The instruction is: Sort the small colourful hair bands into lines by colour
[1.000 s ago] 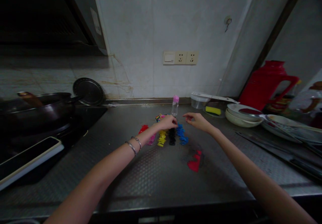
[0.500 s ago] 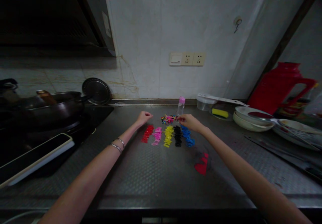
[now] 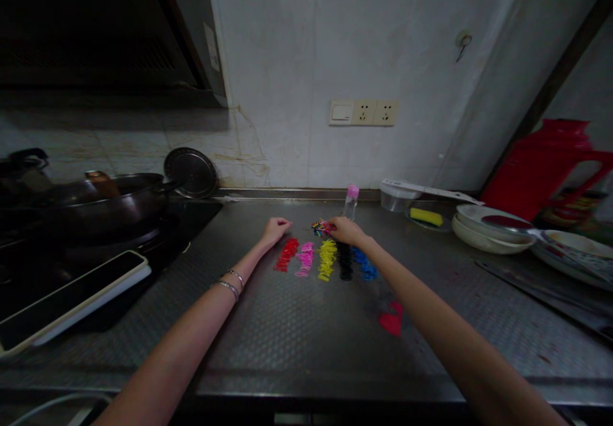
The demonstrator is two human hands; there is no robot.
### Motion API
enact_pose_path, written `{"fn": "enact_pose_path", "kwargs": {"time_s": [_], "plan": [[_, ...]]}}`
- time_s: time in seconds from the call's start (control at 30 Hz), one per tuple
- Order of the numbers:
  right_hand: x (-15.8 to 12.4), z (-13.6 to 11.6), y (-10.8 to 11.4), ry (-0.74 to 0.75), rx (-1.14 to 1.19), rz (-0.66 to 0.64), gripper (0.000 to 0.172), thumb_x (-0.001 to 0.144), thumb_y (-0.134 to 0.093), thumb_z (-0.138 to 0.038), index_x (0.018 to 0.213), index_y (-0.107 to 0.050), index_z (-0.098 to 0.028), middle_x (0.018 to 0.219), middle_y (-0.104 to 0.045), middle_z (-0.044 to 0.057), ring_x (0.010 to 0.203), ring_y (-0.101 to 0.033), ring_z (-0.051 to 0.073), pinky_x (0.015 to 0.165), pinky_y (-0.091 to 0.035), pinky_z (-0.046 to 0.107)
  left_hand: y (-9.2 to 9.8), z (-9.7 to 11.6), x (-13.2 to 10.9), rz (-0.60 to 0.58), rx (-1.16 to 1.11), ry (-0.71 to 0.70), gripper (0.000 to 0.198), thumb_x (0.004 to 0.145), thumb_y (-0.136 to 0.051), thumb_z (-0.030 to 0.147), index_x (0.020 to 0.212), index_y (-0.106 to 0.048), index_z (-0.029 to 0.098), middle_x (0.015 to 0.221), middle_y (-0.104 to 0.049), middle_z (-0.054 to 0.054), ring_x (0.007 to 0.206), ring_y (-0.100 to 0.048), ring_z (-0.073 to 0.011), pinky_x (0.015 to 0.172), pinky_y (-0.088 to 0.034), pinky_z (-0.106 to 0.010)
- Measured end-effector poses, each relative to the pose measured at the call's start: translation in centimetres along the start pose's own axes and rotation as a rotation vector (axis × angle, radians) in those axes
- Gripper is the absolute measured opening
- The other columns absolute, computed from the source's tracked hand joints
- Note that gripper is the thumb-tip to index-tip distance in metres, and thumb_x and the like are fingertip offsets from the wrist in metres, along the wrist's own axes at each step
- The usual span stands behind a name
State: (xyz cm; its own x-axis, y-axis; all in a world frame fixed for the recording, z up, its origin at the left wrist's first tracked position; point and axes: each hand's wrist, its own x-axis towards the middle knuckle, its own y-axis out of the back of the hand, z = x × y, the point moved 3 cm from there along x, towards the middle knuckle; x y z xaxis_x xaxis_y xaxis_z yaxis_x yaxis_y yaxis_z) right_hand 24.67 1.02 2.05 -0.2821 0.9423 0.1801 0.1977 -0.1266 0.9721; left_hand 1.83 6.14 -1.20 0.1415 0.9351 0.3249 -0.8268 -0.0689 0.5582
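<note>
Small rubber bands lie sorted by colour in a line of rows on the steel counter: red (image 3: 286, 255), pink (image 3: 305, 260), yellow (image 3: 327, 261), black (image 3: 345, 263) and blue (image 3: 365, 264). Behind the rows is a small mixed-colour pile of rubber bands (image 3: 318, 227). My right hand (image 3: 348, 230) reaches over the black and blue rows, its fingers pinched on bands at the pile's right side and partly hiding it. Just behind the red row, my left hand (image 3: 276, 230) rests with fingertips pressed together; anything in them is too small to see.
A clear bottle with a pink cap (image 3: 352, 199) stands behind my right hand. Rightward are a plastic tub (image 3: 395, 197), a yellow sponge (image 3: 426, 216), stacked bowls (image 3: 488, 237) and a red thermos jug (image 3: 531, 170). A phone-like device (image 3: 71, 298) and a pan (image 3: 110, 205) are left.
My right hand has moved left and further over the mixed pile, covering more of it. My left hand keeps its place by the red row. The whole view has shifted slightly.
</note>
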Motion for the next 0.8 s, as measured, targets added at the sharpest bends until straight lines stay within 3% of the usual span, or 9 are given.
{"fn": "enact_pose_path", "kwargs": {"time_s": [0.3,0.6,0.8], "plan": [[0.3,0.1,-0.8,-0.028,0.008,0.006,0.027,0.076,-0.050,-0.020,0.099,-0.064,-0.023,0.091,-0.065,0.007,0.082,-0.058,0.017,0.061,-0.038,0.020,-0.1,-0.4,0.1,-0.005,-0.008,-0.021,0.031,0.072,-0.052,0.036,0.080,-0.068,0.010,0.077,-0.068,-0.007,0.069,-0.058,-0.0143,0.062,-0.041,-0.022],[0.0,-0.2,0.7,-0.031,0.074,0.058,0.033,0.079,-0.047,-0.021,0.110,-0.059,-0.022,0.096,-0.065,0.006,0.082,-0.057,0.015,0.063,-0.038,0.019,-0.2,-0.5,0.2,0.000,-0.055,-0.023,0.030,0.071,-0.053,0.034,0.077,-0.068,0.008,0.072,-0.066,-0.007,0.064,-0.055,-0.0136,0.059,-0.038,-0.022],[0.2,-0.4,0.9,-0.041,0.053,0.028,0.035,0.076,-0.050,-0.021,0.111,-0.059,-0.023,0.099,-0.064,0.005,0.083,-0.057,0.014,0.064,-0.039,0.019,-0.2,-0.5,0.2,0.009,-0.093,-0.036,0.029,0.069,-0.054,0.034,0.071,-0.068,0.008,0.065,-0.065,-0.005,0.059,-0.052,-0.0129,0.057,-0.037,-0.023]]}}
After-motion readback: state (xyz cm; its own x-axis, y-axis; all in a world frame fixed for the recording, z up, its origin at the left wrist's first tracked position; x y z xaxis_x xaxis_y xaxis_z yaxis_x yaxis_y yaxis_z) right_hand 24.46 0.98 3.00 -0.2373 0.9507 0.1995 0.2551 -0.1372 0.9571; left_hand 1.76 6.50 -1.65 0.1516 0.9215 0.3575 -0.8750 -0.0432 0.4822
